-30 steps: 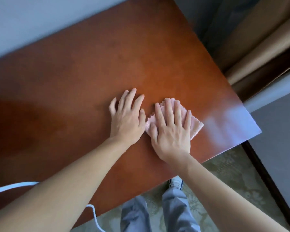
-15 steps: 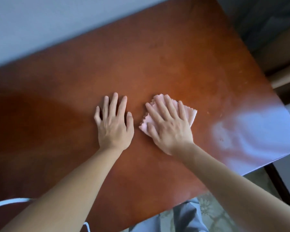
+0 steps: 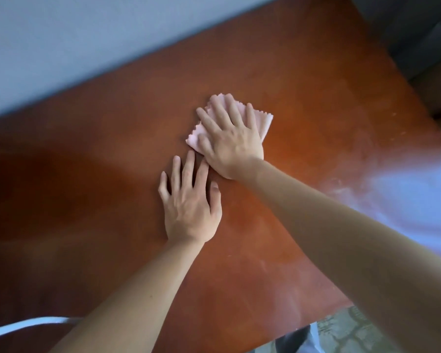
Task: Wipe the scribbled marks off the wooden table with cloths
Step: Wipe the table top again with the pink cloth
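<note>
Pressing flat with straight, spread fingers, the right hand pins the small pink square cloth with pinked edges against the glossy reddish-brown wooden table, near the middle of the top toward the far side; an open palm likely spreads pressure across the whole cloth for wiping. The left hand lies nearer, just left of the right wrist, fingers extended and grasping nothing, apparently bracing the body for the reach. No scribbled marks are plainly visible; only faint pale smears show at the right.
</note>
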